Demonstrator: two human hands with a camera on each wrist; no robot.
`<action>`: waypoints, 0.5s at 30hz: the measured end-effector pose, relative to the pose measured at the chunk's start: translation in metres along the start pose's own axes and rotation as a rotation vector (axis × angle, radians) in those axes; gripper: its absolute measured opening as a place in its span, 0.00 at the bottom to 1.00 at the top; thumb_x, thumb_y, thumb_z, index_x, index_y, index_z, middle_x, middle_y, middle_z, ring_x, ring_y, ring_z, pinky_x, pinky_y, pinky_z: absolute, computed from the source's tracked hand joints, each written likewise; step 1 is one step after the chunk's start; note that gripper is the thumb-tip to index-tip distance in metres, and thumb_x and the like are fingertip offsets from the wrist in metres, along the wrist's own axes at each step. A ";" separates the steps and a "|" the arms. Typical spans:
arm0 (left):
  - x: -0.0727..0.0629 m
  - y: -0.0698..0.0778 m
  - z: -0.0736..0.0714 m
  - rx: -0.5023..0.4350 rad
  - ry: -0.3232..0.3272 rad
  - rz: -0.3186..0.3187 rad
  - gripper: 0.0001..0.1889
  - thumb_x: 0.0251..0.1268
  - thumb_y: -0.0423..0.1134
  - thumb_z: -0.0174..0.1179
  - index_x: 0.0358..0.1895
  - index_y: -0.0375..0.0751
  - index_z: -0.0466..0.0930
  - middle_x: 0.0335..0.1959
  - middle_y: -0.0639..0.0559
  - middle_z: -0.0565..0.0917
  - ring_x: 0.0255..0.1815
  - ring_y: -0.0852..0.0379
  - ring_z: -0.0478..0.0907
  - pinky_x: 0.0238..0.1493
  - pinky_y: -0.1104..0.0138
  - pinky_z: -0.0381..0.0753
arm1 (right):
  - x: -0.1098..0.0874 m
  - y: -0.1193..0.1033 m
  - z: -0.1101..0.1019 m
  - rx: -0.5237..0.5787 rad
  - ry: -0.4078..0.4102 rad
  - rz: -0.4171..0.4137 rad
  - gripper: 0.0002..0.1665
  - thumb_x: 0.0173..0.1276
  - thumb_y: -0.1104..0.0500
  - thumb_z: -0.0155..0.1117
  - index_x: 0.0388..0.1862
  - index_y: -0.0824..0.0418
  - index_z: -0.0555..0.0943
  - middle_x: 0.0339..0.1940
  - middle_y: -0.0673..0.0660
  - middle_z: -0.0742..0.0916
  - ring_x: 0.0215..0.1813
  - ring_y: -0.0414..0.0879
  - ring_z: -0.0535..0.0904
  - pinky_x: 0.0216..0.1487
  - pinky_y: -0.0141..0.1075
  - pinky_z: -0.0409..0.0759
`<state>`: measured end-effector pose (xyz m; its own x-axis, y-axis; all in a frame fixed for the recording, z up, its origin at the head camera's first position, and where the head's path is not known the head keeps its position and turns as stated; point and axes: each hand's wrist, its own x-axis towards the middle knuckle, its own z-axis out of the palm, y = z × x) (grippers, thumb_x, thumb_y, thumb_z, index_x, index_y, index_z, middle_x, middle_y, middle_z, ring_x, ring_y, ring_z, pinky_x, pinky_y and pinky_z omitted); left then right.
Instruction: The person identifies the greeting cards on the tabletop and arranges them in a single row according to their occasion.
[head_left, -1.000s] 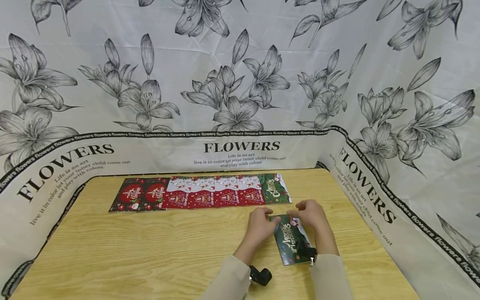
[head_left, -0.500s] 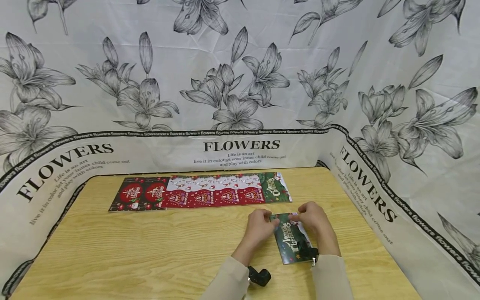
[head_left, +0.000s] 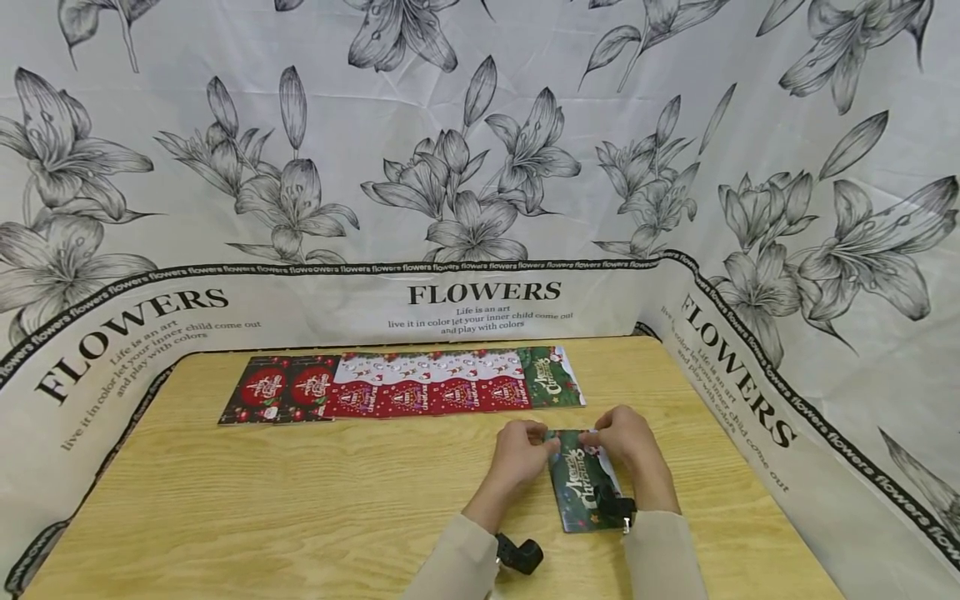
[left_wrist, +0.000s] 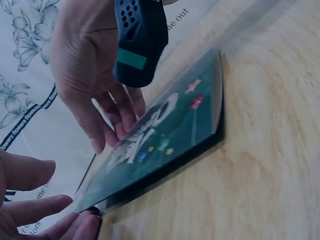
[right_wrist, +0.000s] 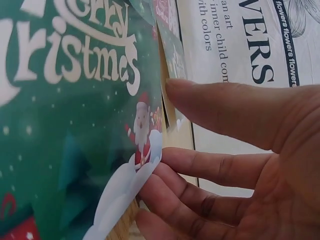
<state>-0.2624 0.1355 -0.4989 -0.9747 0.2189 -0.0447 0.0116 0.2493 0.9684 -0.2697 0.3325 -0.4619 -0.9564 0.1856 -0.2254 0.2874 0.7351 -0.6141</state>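
Observation:
A green Christmas card with "Merry Christmas" lettering lies on the wooden table between the hands; a Santa shows near its edge in the right wrist view. At its far left corner is the left hand. The left wrist view shows that hand's fingers by the card's corner, the thumb raised apart from them. Opposite, the right hand has its extended fingers touching the card's edge, with the thumb beside that edge. A gap with shadow shows under the card's near edge in the left wrist view.
Along the back of the table runs a row of cards: dark ones with red circles, several red-and-white ones, and another green card at the right end. Floral fabric walls the table's back and sides.
The green card has turned slightly, so its sides run a little straighter. The right hand has shifted slightly along its far edge; the left hand has hardly moved.

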 end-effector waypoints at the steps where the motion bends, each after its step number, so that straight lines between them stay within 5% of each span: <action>1: 0.000 -0.001 0.001 0.000 0.006 0.011 0.16 0.69 0.35 0.70 0.54 0.29 0.87 0.48 0.41 0.87 0.48 0.50 0.84 0.50 0.58 0.84 | 0.001 0.000 0.000 -0.005 0.001 -0.002 0.26 0.67 0.56 0.77 0.50 0.77 0.82 0.52 0.74 0.84 0.53 0.66 0.80 0.55 0.58 0.79; 15: 0.007 -0.016 0.010 -0.013 0.140 0.129 0.11 0.55 0.22 0.75 0.42 0.29 0.91 0.36 0.45 0.90 0.32 0.63 0.83 0.35 0.70 0.84 | 0.004 0.000 0.003 -0.001 0.018 0.015 0.20 0.67 0.58 0.77 0.45 0.74 0.83 0.46 0.69 0.85 0.48 0.60 0.80 0.51 0.53 0.80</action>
<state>-0.2672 0.1419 -0.5173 -0.9868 0.1147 0.1141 0.1368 0.2150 0.9670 -0.2734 0.3314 -0.4646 -0.9527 0.2083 -0.2212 0.3019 0.7325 -0.6102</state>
